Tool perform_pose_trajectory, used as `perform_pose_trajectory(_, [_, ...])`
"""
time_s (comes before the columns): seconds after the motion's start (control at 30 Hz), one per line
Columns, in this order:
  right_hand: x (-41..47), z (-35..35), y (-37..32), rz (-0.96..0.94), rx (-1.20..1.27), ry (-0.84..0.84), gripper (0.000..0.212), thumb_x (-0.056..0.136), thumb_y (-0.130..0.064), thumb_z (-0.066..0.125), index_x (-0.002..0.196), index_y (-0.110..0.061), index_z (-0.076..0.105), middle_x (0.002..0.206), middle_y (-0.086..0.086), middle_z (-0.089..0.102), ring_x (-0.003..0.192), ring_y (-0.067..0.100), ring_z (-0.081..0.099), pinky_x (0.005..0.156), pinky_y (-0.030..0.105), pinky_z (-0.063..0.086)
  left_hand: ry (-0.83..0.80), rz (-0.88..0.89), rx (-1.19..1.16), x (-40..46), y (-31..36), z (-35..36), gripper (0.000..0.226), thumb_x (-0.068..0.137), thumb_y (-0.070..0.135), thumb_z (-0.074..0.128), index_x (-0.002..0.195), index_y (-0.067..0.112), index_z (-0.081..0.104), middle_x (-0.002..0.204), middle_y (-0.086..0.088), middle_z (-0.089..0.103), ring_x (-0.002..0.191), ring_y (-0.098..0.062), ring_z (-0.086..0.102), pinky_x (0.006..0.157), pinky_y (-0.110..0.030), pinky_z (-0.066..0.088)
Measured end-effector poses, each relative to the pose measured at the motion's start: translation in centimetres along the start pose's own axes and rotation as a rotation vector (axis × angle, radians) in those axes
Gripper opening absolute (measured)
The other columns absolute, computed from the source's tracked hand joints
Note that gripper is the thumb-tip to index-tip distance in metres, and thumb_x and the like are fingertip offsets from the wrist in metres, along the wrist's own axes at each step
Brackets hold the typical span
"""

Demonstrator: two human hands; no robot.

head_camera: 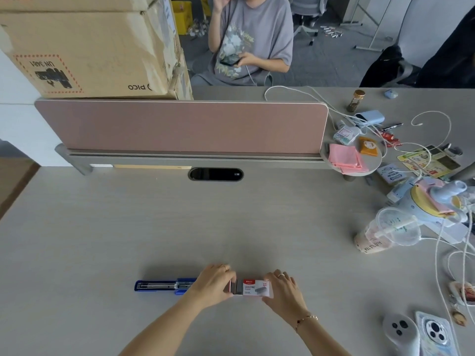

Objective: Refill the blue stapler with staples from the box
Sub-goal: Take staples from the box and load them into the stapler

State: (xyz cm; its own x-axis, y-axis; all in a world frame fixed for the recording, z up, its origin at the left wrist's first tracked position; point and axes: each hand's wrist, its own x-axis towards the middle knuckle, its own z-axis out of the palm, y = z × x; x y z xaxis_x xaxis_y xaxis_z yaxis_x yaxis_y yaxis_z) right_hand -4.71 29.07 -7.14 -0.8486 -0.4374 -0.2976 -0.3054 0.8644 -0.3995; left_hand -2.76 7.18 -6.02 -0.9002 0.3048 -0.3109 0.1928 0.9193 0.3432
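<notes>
The blue stapler (162, 286) lies flat on the desk near the front, opened out so its metal staple channel faces up. Just to its right sits the small white and red staple box (257, 287). My right hand (284, 294) holds the box's right end. My left hand (214, 285) pinches the grey inner tray of staples (237, 287), which sticks out of the box's left end. The left hand covers the stapler's right end.
A pink divider panel (180, 127) stands across the desk behind a cable slot (216, 174). Cluttered at the right are a plastic cup (385, 233), white cables (442, 242), a controller (399, 330) and a phone (435, 332). A person sits beyond the divider.
</notes>
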Motion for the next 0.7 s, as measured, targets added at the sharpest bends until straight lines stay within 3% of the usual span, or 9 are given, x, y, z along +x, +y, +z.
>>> perform_pose_trajectory(0.4, [0.07,-0.01,-0.05,-0.015,0.012,-0.005,0.033,0.081,-0.022,0.065,0.110,-0.016,0.052,0.114,0.003,0.056,0.104,0.021,0.048,0.089,0.027,0.038,-0.020,-0.002,0.007,0.26,0.14,-0.09,0.026,0.080,0.025,0.069,0.103,0.016,0.061,0.104,-0.004,0.063,0.092,-0.021,0.058,0.082,-0.032,0.044])
perform_pose_trajectory(0.57, [0.09,-0.01,-0.15,-0.010,0.026,0.001,0.033,0.080,-0.020,0.064,0.111,-0.016,0.053,0.113,0.004,0.056,0.104,0.021,0.048,0.088,0.027,0.038,-0.014,-0.017,-0.038,0.57,0.35,-0.33,0.022,0.074,0.021,0.072,0.092,0.015,0.061,0.098,-0.004,0.062,0.087,-0.022,0.057,0.069,-0.027,0.037])
perform_pose_trajectory(0.7, [0.06,0.02,-0.16,-0.013,0.030,0.017,0.033,0.080,-0.021,0.065,0.110,-0.016,0.054,0.112,0.004,0.057,0.103,0.022,0.049,0.088,0.028,0.039,-0.002,-0.035,-0.110,0.61,0.34,-0.61,0.016,0.077,0.023,0.072,0.082,0.015,0.059,0.084,0.004,0.054,0.076,-0.014,0.050,0.065,-0.024,0.033])
